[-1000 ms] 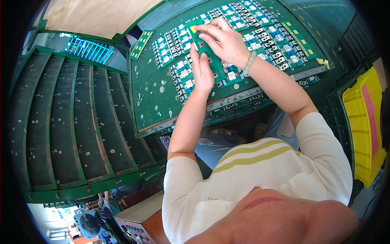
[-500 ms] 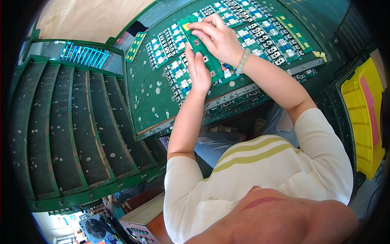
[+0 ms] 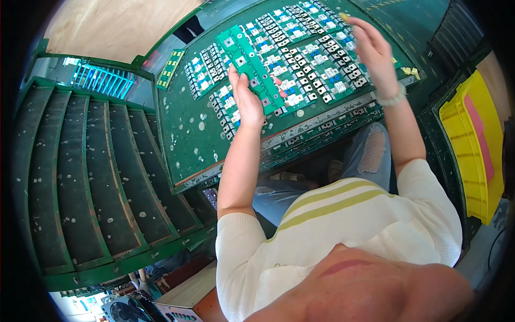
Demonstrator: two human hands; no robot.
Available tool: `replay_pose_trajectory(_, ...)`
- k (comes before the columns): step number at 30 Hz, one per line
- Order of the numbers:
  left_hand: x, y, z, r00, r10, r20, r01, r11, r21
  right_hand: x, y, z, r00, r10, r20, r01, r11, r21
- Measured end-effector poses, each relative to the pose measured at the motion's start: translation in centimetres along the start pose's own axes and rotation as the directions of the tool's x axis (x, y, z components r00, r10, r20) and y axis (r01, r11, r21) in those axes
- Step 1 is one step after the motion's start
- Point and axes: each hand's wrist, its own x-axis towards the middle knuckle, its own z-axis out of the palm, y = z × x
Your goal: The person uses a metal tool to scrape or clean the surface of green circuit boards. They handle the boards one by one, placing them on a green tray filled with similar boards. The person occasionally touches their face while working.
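A long narrow green circuit board [image 3: 249, 70] with several square metal pads is held in my left hand [image 3: 248, 103]. My left fingers wrap its near-left edge and reach underneath, tilting it above the rows of boards on the table. Out to the right, my right hand [image 3: 377, 58] is raised, pinching a small yellow piece [image 3: 344, 17] between thumb and finger; it looks like tape, but it is too small to be sure. Below both hands lie populated circuit boards [image 3: 316, 53] with white, black and blue parts.
The boards lie on a green metal tray [image 3: 185, 145] with a worn front rim. A green board with yellow patches [image 3: 170, 70] sits at its left, and yellow scraps [image 3: 411, 72] at its right corner. Slatted green racks [image 3: 102, 177] stand left; a yellow bin [image 3: 472, 150] stands right.
My right hand has left the held board and swung right with a small yellow piece. The yellow patch on that board's far end no longer shows. My left hand has shifted slightly left.
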Motion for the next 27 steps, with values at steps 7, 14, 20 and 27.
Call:
replay_pose_trajectory(7,-0.5,-0.6,-0.5,0.997,0.016,0.070,-0.013,0.999,-0.034,-5.0,0.8,-15.0,0.992,-0.126,-0.010,0.055,0.499,-0.865)
replay_pose_trajectory(14,-0.6,-0.5,-0.5,0.994,0.026,0.105,-0.026,1.000,0.004,-6.0,-0.4,-15.3,0.998,0.039,0.041,0.033,0.197,-0.980)
replay_pose_trajectory(20,-0.8,-0.8,0.0,0.998,0.056,-0.040,-0.053,0.996,0.073,-6.2,-0.7,-17.2,0.977,-0.208,0.042,0.086,0.208,-0.974)
replay_pose_trajectory(27,-0.9,-0.8,-0.4,0.994,0.095,0.062,-0.097,0.995,0.029,-7.1,-1.2,-17.7,0.994,-0.081,-0.078,-0.062,0.182,-0.981)
